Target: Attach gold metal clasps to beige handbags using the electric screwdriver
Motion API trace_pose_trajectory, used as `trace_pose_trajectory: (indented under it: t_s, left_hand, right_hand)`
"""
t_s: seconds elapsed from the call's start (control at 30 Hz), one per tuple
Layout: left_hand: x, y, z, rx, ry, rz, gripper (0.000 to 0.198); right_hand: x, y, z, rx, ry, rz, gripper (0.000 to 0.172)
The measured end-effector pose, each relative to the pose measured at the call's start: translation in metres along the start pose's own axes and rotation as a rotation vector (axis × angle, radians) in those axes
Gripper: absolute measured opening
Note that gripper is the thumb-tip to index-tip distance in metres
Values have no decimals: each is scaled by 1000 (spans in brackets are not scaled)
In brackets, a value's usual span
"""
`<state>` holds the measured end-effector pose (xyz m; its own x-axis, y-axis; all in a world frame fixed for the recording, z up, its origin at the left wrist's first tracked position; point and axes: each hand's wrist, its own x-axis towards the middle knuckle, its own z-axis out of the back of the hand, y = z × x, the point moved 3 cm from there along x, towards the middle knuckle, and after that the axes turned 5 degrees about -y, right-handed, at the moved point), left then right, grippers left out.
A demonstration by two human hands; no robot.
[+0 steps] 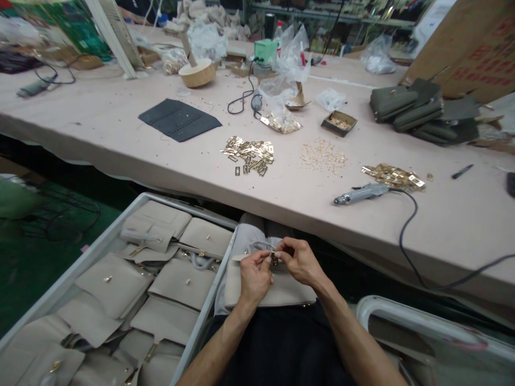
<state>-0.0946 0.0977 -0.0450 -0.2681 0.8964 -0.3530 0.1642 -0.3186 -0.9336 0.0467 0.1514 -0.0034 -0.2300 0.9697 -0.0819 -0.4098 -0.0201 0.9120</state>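
A beige handbag [277, 294] lies across my lap. Above it my left hand [256, 272] and my right hand [300, 260] meet, fingertips pinched together at a small dark metal fitting [274, 258] on the bag. Both hands are closed; the fingers cover much of the fitting, so its exact kind is unclear. On the table ahead lie a pile of gold rectangular metal plates [249, 154], a scatter of tiny gold screws [323, 156], and a second heap of gold plates [393, 177]. A grey electric screwdriver [361, 194] rests near the table's front edge, its cable trailing right.
A crate [219, 273] full of beige bags stands at my left, and a white-rimmed bin [396, 306] at my right. Dark green bags [418, 110] and a carton [469, 51] sit at the back right. A dark sheet [179, 119] lies left on the table.
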Motion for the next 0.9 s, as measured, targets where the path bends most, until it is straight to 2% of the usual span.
trace_pose_trajectory:
  t_s: [0.13, 0.27, 0.37, 0.47, 0.57, 0.67, 0.8, 0.9]
  left_hand:
    - [2, 7, 3, 14, -7, -4, 21]
    - [4, 5, 4, -2, -10, -6, 19]
    - [5, 1, 4, -36, -9, 15, 20]
    - [4, -1, 4, -65, -7, 38, 23]
    - [3, -1, 4, -76, -12, 47, 25]
    - [3, -1, 5, -64, -25, 52, 28]
    - [4, 0, 6, -44, -65, 67, 33]
    - [5, -1, 5, -46, -82, 77, 36]
  right_hand:
    - [3, -3, 9, 57, 77, -61, 9]
    - [8, 5, 27, 118, 58, -47, 11]
    - [22, 17, 53, 227, -42, -14, 18]
    - [50, 25, 88, 220, -240, 52, 23]
    - [86, 22, 119, 76, -442, 84, 23]
    - [119, 12, 137, -142, -588, 37, 15]
    - [136, 10, 137, -497, -673, 67, 11]
    - [119, 23, 123, -629, -737, 194, 23]
